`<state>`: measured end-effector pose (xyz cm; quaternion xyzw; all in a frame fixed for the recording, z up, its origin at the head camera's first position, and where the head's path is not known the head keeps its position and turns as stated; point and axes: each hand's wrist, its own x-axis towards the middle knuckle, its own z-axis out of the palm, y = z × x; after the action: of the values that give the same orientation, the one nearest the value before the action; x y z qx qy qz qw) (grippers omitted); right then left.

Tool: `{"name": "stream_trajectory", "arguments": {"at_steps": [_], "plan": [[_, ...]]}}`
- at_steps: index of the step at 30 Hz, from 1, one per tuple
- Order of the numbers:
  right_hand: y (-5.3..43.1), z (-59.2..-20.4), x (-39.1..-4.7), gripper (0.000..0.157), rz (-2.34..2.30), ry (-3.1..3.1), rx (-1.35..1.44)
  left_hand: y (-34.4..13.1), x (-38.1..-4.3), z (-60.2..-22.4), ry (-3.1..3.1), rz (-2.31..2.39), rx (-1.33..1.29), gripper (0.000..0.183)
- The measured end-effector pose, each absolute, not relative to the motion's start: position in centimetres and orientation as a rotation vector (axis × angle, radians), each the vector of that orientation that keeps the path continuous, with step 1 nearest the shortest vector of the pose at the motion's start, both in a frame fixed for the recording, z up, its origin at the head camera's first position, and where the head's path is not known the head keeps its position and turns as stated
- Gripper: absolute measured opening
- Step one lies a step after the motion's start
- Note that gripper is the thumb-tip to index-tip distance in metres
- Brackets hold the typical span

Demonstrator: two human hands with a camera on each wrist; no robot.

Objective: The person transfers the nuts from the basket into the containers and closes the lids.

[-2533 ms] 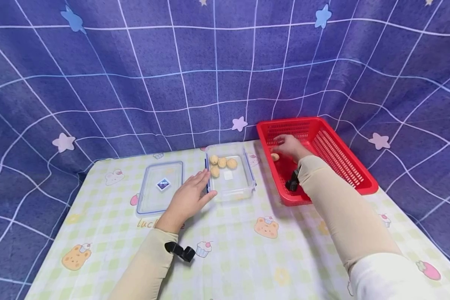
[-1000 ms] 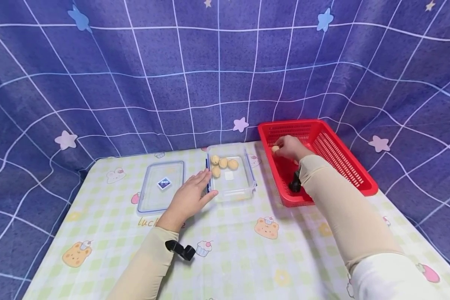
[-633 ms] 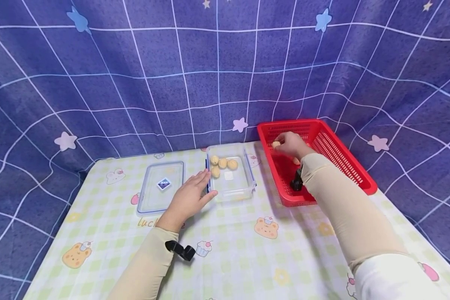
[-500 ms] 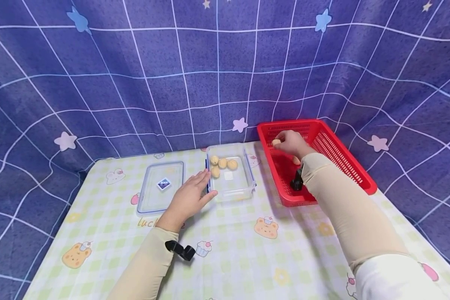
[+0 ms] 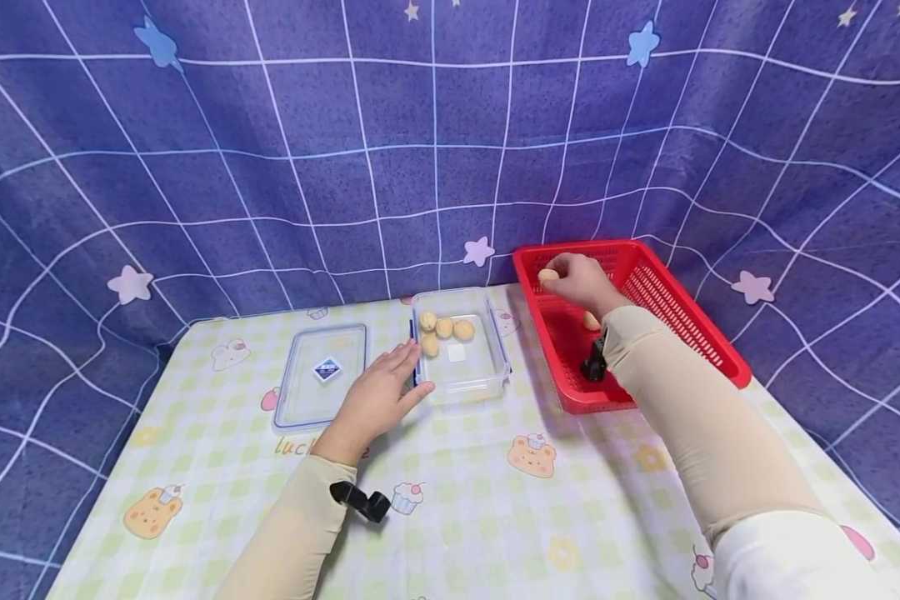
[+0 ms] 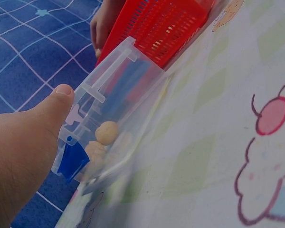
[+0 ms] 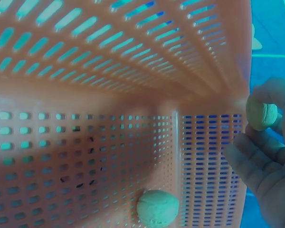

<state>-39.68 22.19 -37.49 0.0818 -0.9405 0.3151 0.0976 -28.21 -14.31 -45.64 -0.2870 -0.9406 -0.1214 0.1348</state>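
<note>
My right hand (image 5: 582, 281) pinches a walnut (image 5: 547, 275) between thumb and fingers, over the far left part of the red basket (image 5: 727, 367). The right wrist view shows the same walnut (image 7: 261, 113) in the fingertips, near the basket's edge. Another walnut (image 5: 591, 321) lies on the basket floor, under my wrist. My left hand (image 5: 378, 392) rests with fingers straight against the left side of a clear plastic food container (image 5: 487, 385). Several walnuts (image 5: 444, 327) lie in its left part. A blue side clip (image 6: 72, 159) hangs by my left thumb in the left wrist view.
A clear lid (image 5: 300, 400) with a blue edge lies flat on the table left of the container. The basket stands to the container's right, across a narrow strip of checkered tablecloth (image 5: 450, 500). A blue curtain (image 5: 390, 167) hangs behind the table.
My right hand reached into the basket, took hold of a walnut by its left wall and has lifted it up toward the far left rim. My left hand has stayed by the container.
</note>
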Motion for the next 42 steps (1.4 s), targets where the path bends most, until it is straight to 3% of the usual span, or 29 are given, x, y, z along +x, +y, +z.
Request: {"name": "stream_trajectory", "arguments": {"at_steps": [42], "plan": [[17.1, -35.0, -38.4, 0.025, 0.844, -2.715, 0.458, -14.3, -28.3, -45.7, -2.71, -0.373, -0.84, 0.072]]}}
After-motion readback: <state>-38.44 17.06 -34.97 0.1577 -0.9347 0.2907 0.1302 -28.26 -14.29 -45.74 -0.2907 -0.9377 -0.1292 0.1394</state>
